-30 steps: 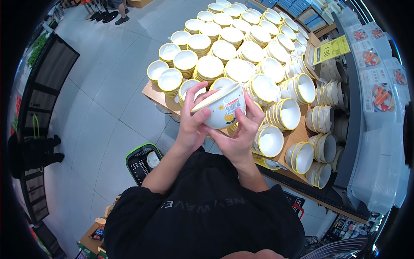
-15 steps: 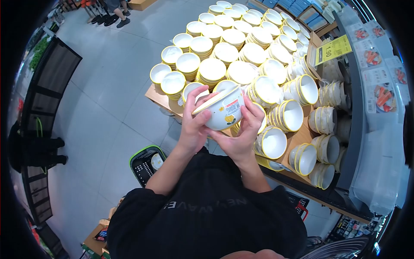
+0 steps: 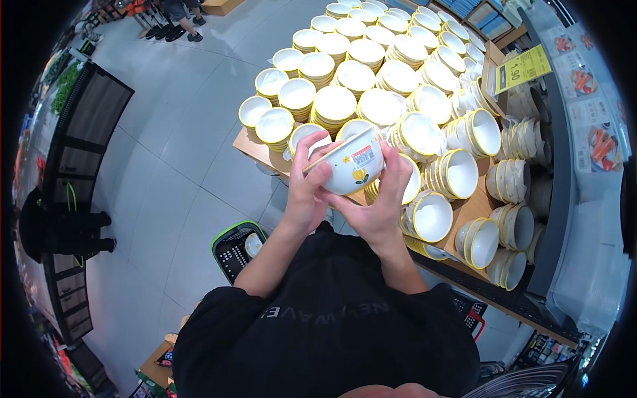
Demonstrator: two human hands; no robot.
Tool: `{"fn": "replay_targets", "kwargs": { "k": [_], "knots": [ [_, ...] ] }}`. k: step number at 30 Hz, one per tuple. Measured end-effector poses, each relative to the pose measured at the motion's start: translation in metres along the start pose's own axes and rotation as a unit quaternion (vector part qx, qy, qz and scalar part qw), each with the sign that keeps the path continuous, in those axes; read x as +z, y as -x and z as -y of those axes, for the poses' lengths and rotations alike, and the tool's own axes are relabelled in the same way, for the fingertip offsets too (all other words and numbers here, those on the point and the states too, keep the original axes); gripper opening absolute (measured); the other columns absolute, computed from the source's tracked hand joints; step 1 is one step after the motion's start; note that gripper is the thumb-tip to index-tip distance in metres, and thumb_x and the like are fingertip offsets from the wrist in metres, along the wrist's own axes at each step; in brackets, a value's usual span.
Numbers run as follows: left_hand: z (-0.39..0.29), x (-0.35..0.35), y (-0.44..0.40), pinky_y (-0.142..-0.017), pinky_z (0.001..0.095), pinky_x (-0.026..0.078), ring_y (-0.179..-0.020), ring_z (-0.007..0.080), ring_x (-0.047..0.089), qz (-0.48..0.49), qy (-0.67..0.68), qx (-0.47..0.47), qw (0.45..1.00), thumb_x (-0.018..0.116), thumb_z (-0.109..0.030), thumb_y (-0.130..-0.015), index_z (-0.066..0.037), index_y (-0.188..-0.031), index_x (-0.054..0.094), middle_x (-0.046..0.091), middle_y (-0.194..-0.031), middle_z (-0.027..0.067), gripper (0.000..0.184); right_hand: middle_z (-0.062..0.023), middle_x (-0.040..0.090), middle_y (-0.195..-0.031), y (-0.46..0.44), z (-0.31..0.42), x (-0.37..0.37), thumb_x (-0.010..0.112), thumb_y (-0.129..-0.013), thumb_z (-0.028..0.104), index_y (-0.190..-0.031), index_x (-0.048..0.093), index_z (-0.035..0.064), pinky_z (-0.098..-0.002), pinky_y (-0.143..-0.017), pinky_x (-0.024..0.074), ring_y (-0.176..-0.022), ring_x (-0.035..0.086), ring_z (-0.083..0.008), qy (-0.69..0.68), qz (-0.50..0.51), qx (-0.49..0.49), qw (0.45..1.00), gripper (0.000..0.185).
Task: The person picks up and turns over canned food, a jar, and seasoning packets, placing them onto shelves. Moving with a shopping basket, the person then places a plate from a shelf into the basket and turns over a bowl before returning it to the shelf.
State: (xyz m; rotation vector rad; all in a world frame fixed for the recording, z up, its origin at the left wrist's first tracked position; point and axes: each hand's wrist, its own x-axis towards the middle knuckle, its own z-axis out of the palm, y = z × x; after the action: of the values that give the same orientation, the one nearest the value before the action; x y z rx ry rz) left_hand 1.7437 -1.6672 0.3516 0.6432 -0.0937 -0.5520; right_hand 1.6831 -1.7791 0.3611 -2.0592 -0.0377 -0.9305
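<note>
Between my two hands, in front of my chest, is a white bowl (image 3: 345, 174) with a yellow rim, a printed yellow flower and a sticker with a code on its side. It is tilted so that its outer wall faces me. My left hand (image 3: 306, 182) grips its left side, thumb on the wall and fingers over the rim. My right hand (image 3: 379, 202) holds the right side and lower edge. Just past the bowl stand stacks of similar bowls (image 3: 334, 105) on a wooden display table (image 3: 255, 147).
Below left, a black basket (image 3: 232, 259) with a green rim stands on the floor with a white item inside. A yellow price sign (image 3: 523, 69) rises at the right, beside bowls lying on their sides (image 3: 459, 174). A person in dark clothing (image 3: 70, 225) is at the far left.
The bowl stays in both hands and has turned slightly, showing less of its rim. My right fingers have shifted on its side. The whole view has moved slightly.
</note>
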Motion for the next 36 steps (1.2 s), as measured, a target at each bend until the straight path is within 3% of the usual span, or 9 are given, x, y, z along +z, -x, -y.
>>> {"fn": "replay_targets", "kwargs": {
  "k": [3, 8, 14, 19, 21, 25, 31, 34, 36],
  "knots": [
    [0.001, 0.000, 0.001, -0.103, 0.0403, 0.043, -0.124, 0.0265, 0.049, 0.002, -0.056, -0.002, 0.998, 0.066, -0.049, -0.083, -0.004, -0.137, 0.033, 0.046, -0.130, 0.0166, 0.077, -0.0237, 0.034, -0.134, -0.002, 0.001, -0.002, 0.089, -0.060, 0.013, -0.132, 0.054, 0.0105, -0.0470, -0.100, 0.0428, -0.127, 0.039, -0.0416, 0.035, 0.031, -0.035, 0.998, 0.080],
    [0.004, 0.005, 0.003, -0.101, 0.0405, 0.045, -0.121, 0.0284, 0.050, -0.001, -0.005, 0.009, 1.000, 0.065, -0.047, -0.084, -0.004, -0.136, 0.032, 0.047, -0.130, 0.0193, 0.075, -0.0249, 0.028, -0.141, -0.002, 0.001, -0.002, 0.085, -0.064, 0.012, -0.121, 0.065, 0.0148, -0.0489, -0.104, 0.0388, -0.131, 0.034, -0.0438, 0.048, 0.063, -0.065, 0.995, 0.060],
    [0.000, 0.007, 0.008, -0.106, 0.0442, 0.041, -0.127, 0.0296, 0.046, 0.011, -0.031, 0.016, 0.999, 0.064, -0.051, -0.084, -0.004, -0.138, 0.033, 0.044, -0.134, 0.0177, 0.077, -0.0221, 0.025, -0.141, -0.001, 0.001, -0.001, 0.084, -0.069, 0.012, -0.134, 0.053, 0.0139, -0.0503, -0.105, 0.0367, -0.132, 0.033, -0.0428, 0.013, 0.042, -0.090, 0.995, 0.073],
    [0.004, 0.001, 0.010, -0.103, 0.0432, 0.044, -0.125, 0.0286, 0.048, -0.007, -0.046, 0.025, 0.999, 0.067, -0.049, -0.082, -0.004, -0.137, 0.034, 0.045, -0.133, 0.0175, 0.078, -0.0234, 0.033, -0.136, -0.005, 0.008, -0.011, 0.090, -0.055, 0.015, -0.138, 0.040, 0.0016, -0.0442, -0.097, 0.0442, -0.127, 0.038, -0.0389, 0.038, 0.063, -0.037, 0.997, 0.098],
    [0.006, -0.001, 0.010, -0.100, 0.0406, 0.047, -0.120, 0.0289, 0.051, -0.002, -0.004, 0.027, 1.000, 0.073, -0.035, -0.080, -0.004, -0.137, 0.028, 0.047, -0.127, 0.0199, 0.079, -0.0231, 0.034, -0.134, -0.006, 0.008, -0.015, 0.091, -0.054, 0.016, -0.139, 0.038, -0.0006, -0.0428, -0.095, 0.0451, -0.125, 0.040, -0.0372, 0.059, 0.064, -0.039, 0.995, 0.101],
    [0.006, 0.000, 0.014, -0.101, 0.0406, 0.045, -0.122, 0.0283, 0.049, -0.006, -0.010, 0.028, 1.000, 0.074, -0.034, -0.079, -0.004, -0.137, 0.029, 0.047, -0.127, 0.0199, 0.080, -0.0225, 0.036, -0.128, 0.001, 0.007, -0.014, 0.091, -0.053, 0.017, -0.143, 0.030, -0.0025, -0.0405, -0.090, 0.0461, -0.115, 0.044, -0.0343, 0.033, 0.040, -0.003, 0.999, 0.110],
    [0.006, 0.002, 0.017, -0.102, 0.0410, 0.043, -0.123, 0.0293, 0.048, -0.007, -0.043, 0.037, 0.998, 0.079, -0.036, -0.072, -0.004, -0.140, 0.025, 0.044, -0.131, 0.0213, 0.092, -0.0247, 0.029, -0.133, 0.006, 0.012, -0.017, 0.088, -0.060, 0.017, -0.147, 0.015, -0.0027, -0.0433, -0.100, 0.0391, -0.123, 0.035, -0.0393, 0.036, 0.070, 0.001, 0.997, 0.115],
    [0.005, 0.004, 0.019, -0.104, 0.0422, 0.041, -0.125, 0.0303, 0.046, 0.024, -0.196, 0.138, 0.971, 0.087, -0.034, -0.063, -0.004, -0.144, 0.019, 0.042, -0.134, 0.0214, 0.109, -0.0250, 0.024, -0.141, 0.011, 0.013, -0.024, 0.086, -0.063, 0.018, -0.148, 0.011, -0.0025, -0.0445, -0.104, 0.0358, -0.132, 0.029, -0.0400, -0.042, 0.092, 0.060, 0.993, 0.115],
    [-0.001, 0.011, 0.023, -0.106, 0.0431, 0.039, -0.126, 0.0308, 0.045, 0.052, -0.360, 0.241, 0.900, 0.092, -0.027, -0.055, -0.003, -0.146, 0.012, 0.039, -0.137, 0.0211, 0.124, -0.0234, 0.025, -0.145, 0.026, 0.009, -0.025, 0.086, -0.065, 0.021, -0.148, 0.009, -0.0023, -0.0447, -0.108, 0.0320, -0.136, 0.030, -0.0366, -0.127, 0.089, 0.120, 0.981, 0.116]
  ]
}}
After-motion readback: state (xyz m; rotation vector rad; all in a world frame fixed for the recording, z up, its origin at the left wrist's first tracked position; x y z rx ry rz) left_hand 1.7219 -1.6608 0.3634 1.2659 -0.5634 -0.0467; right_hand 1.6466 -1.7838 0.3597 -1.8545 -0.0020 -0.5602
